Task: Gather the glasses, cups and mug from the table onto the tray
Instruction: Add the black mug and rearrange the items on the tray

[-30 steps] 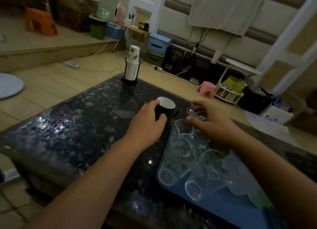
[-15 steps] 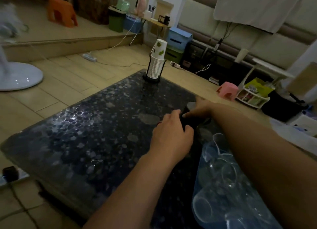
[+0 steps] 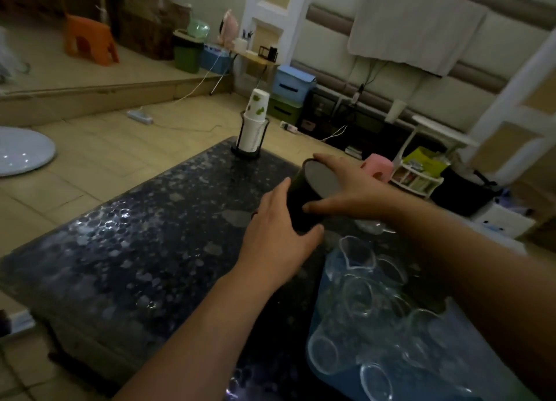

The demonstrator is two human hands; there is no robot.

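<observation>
A black mug [image 3: 304, 202] with a pale inside is lifted off the dark speckled table [image 3: 144, 244] and tilted, its mouth facing up and right. My left hand [image 3: 279, 238] wraps around its lower body. My right hand [image 3: 352, 190] holds it at the rim, thumb on the near side and fingers over the far edge. To the right lies a blue tray [image 3: 328, 283] filled with several clear glasses [image 3: 358, 295], some lying on their sides. One more clear glass [image 3: 371, 226] sits on the table under my right forearm.
A stack of white paper cups [image 3: 254, 124] stands in a black holder at the table's far corner. Beyond the table are a pink stool [image 3: 379, 164], storage boxes and cables on the floor. A white fan base [image 3: 21, 151] sits at far left.
The mug has come up off the table and tipped. My right hand moved from the glass beside it onto the mug's rim, while my left hand kept its hold.
</observation>
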